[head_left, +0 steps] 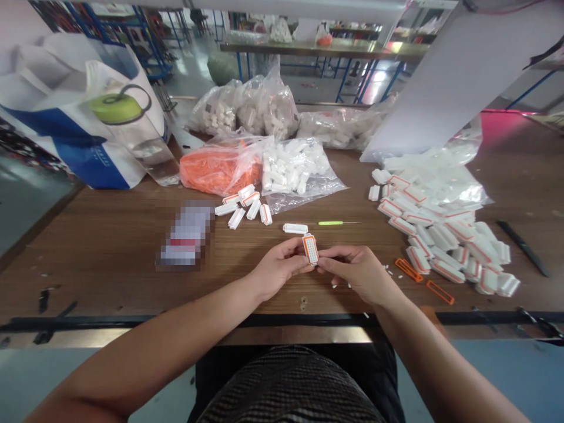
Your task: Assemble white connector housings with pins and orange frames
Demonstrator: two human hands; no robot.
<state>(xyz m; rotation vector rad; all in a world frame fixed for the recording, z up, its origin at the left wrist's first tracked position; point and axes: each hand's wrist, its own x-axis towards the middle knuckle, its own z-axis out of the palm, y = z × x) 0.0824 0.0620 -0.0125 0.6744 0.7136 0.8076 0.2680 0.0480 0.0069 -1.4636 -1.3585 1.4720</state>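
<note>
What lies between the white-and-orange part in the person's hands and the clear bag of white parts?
In the head view, one white plastic piece lies on the wooden table between the white-and-orange part and the clear bag.

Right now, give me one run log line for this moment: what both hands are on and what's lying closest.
left hand: holding white-and-orange plastic part | right hand: holding same part | nearby: green-handled needle; orange plastic frame

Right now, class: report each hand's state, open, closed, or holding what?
Left hand: closed, fingers pinching a white plastic part with an orange frame.
Right hand: closed, pinching the same part.
</note>
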